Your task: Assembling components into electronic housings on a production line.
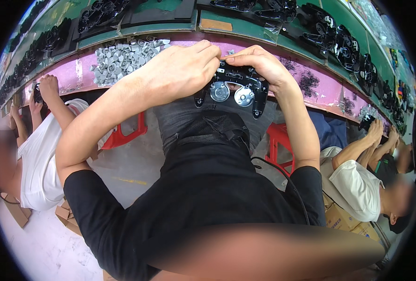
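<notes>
Above the pink bench edge, both my hands are on a black game controller shell, its inner side showing. Two round silver motors sit in its lower part, and its two grips point toward me. My left hand is closed, with fingers curled over the upper left corner; whether a small part is pinched there is hidden. Around the upper right side wraps my right hand, its thumb lying along the top edge near the left fingertips.
A heap of grey plastic pieces lies on the pink bench at left. Tiny black parts are scattered at right. Beyond, black controller shells line a green surface. Co-workers sit on both sides; red stools stand below.
</notes>
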The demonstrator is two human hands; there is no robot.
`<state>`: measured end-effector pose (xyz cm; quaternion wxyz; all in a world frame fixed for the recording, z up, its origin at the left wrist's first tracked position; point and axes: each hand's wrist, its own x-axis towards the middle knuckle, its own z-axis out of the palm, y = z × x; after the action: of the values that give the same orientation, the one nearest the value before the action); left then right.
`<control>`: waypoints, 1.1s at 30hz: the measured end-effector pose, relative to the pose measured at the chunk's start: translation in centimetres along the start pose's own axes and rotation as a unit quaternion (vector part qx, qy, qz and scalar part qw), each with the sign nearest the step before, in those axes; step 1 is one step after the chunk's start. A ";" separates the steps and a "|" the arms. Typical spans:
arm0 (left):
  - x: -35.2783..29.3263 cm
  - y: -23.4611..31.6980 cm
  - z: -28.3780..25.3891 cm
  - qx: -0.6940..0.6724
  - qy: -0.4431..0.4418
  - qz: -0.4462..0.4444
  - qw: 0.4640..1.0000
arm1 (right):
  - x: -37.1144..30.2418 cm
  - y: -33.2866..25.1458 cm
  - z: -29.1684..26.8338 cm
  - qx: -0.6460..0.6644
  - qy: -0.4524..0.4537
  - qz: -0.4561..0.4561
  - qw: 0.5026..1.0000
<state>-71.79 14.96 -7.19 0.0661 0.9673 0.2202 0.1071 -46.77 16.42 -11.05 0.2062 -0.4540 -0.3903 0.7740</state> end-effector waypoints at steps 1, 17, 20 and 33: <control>-0.1 0.0 0.1 -0.007 -0.006 0.001 1.000 | 0.1 0.1 -0.1 0.002 -0.007 0.013 1.000; -0.6 0.4 0.3 -0.141 0.019 -0.073 0.987 | 0.2 0.3 -0.1 0.059 -0.019 0.041 0.997; -0.6 0.2 0.1 -0.182 0.035 -0.073 0.980 | 0.2 0.4 -0.4 0.062 -0.022 0.032 0.997; -1.3 -0.8 0.2 -0.447 0.092 -0.362 0.813 | 1.3 1.6 -2.1 0.098 -0.054 -0.019 0.994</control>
<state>-73.21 15.04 -7.75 0.5051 0.6671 0.4871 0.2503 -45.54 17.17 -13.60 0.2427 -0.3820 -0.3318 0.8277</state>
